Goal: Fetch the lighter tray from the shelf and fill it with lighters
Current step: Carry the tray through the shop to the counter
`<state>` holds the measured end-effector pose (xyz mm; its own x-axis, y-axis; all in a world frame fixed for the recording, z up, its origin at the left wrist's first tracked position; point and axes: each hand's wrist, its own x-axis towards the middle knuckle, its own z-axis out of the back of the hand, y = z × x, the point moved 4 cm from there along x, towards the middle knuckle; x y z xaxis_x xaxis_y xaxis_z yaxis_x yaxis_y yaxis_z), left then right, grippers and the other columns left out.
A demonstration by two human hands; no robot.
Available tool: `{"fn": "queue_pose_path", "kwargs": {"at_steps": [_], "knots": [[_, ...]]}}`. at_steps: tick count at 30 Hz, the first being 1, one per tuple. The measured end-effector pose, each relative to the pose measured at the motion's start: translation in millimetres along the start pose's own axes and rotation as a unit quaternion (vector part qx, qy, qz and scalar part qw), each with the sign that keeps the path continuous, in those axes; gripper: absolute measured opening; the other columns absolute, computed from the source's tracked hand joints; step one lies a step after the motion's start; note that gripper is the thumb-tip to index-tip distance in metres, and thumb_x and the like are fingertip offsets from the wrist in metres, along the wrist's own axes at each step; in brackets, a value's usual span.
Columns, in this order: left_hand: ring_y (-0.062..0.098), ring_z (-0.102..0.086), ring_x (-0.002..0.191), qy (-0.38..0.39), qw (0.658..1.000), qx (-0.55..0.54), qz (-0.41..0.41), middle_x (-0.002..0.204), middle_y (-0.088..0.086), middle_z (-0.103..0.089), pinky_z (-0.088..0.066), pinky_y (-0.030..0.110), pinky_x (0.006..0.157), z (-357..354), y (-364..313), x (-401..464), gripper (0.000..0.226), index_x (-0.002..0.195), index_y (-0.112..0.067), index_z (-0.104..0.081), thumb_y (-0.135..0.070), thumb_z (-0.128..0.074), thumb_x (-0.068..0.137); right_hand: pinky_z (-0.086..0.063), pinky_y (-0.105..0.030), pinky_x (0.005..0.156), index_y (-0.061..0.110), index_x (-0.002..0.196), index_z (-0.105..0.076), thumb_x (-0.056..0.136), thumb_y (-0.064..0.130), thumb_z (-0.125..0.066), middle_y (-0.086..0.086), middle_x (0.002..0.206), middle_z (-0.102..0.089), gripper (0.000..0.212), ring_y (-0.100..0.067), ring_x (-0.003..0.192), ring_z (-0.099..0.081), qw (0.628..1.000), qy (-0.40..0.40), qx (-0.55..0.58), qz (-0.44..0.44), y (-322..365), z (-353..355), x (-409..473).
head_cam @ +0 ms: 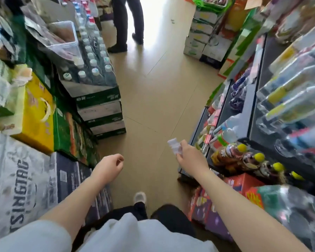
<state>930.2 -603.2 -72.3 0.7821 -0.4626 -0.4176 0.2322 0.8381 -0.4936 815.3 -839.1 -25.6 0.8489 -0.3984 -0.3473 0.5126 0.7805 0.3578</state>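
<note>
Right hand (pixel 186 153) grips clear tray (pixel 175 148); left hand (pixel 111 165) loosely curled, empty.
Tray looks light, stiff plastic; edge hold suits.

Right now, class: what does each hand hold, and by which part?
The right hand pinches a small clear plastic tray by its near end. The left hand is loosely curled and holds nothing.

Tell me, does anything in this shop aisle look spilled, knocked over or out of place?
Nothing stands out. The floor shows no spill, and the stacked water cases sit squarely. The right hand holds a small clear plastic item; the left hand holds nothing. Blur hides shelf detail.
</note>
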Motion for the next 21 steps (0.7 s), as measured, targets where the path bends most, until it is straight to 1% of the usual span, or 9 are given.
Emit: {"fn": "queue_pose_path", "kwargs": {"at_steps": [3,6,9,11,14,16,18,21], "knots": [[0.016,-0.059,0.092,-0.017,1.000,-0.008,-0.023,0.108,0.005,-0.065,-0.050,0.029,0.082,33.0,-33.6,58.6,0.025,0.112,-0.014,-0.059,-0.020,-0.049,0.089,-0.042,-0.033,0.058,0.013,0.095,-0.040,0.092,0.023,-0.041,-0.013,0.093,-0.061,0.011,-0.026,0.073,-0.052,1.000,0.013,0.000,-0.026,-15.7,17.3,62.1],[0.010,-0.058,0.087,-0.027,0.998,-0.036,-0.048,0.104,-0.001,-0.063,-0.048,0.024,0.077,63.1,-74.4,116.4,0.026,0.114,-0.019,-0.057,-0.021,-0.050,0.089,-0.037,-0.031,0.052,0.014,0.089,-0.035,0.092,0.022,-0.040,-0.011,0.086,-0.059,0.011,-0.026,0.069,-0.050,0.998,0.035,-0.020,-0.049,-37.8,33.0,123.1],[0.007,-0.057,0.087,-0.039,0.995,-0.064,-0.073,0.103,-0.005,-0.061,-0.046,0.020,0.076,89.4,-115.9,179.0,0.027,0.116,-0.021,-0.055,-0.022,-0.051,0.090,-0.037,-0.032,0.057,0.014,0.087,-0.034,0.091,0.021,-0.041,-0.007,0.081,-0.051,0.011,-0.026,0.070,-0.047,0.996,0.053,-0.028,-0.065,-57.7,54.4,195.0],[0.008,-0.057,0.086,-0.057,0.993,-0.069,-0.083,0.102,-0.004,-0.061,-0.045,0.020,0.075,105.3,-138.8,223.4,0.026,0.115,-0.019,-0.056,-0.021,-0.051,0.089,-0.039,-0.034,0.060,0.014,0.085,-0.033,0.090,0.019,-0.040,-0.009,0.082,-0.052,0.011,-0.026,0.071,-0.047,0.996,0.062,-0.024,-0.066,-67.5,72.3,245.2],[0.012,-0.059,0.086,-0.065,0.993,-0.070,-0.065,0.102,-0.001,-0.063,-0.049,0.028,0.080,128.7,-163.2,284.1,0.027,0.116,-0.017,-0.056,-0.020,-0.051,0.089,-0.034,-0.032,0.057,0.013,0.087,-0.032,0.091,0.017,-0.039,-0.015,0.095,-0.058,0.009,-0.027,0.072,-0.045,0.995,0.073,-0.035,-0.057,-71.4,110.2,314.4],[0.010,-0.058,0.084,-0.064,0.994,-0.074,-0.049,0.101,-0.001,-0.063,-0.049,0.026,0.077,141.5,-170.0,319.4,0.027,0.116,-0.017,-0.056,-0.020,-0.051,0.089,-0.032,-0.032,0.054,0.012,0.088,-0.033,0.092,0.016,-0.039,-0.016,0.098,-0.058,0.008,-0.030,0.076,-0.049,0.997,0.066,-0.008,-0.050,-67.4,138.6,362.8],[0.007,-0.057,0.081,-0.070,0.994,-0.082,-0.025,0.100,-0.001,-0.063,-0.047,0.022,0.073,153.4,-170.7,349.1,0.026,0.114,-0.018,-0.056,-0.022,-0.050,0.090,-0.037,-0.035,0.058,0.010,0.086,-0.035,0.093,0.020,-0.037,-0.017,0.091,-0.057,0.012,-0.034,0.079,-0.054,0.998,0.032,0.018,-0.047,-58.0,166.3,411.2],[0.003,-0.055,0.079,-0.064,0.994,-0.088,0.019,0.097,-0.003,-0.062,-0.042,0.016,0.063,177.3,-160.4,397.1,0.024,0.113,-0.019,-0.056,-0.024,-0.049,0.090,-0.039,-0.036,0.058,0.009,0.087,-0.040,0.092,0.023,-0.035,-0.011,0.078,-0.054,0.016,-0.031,0.070,-0.052,0.998,-0.003,0.049,-0.037,-28.6,196.0,477.5]]}}
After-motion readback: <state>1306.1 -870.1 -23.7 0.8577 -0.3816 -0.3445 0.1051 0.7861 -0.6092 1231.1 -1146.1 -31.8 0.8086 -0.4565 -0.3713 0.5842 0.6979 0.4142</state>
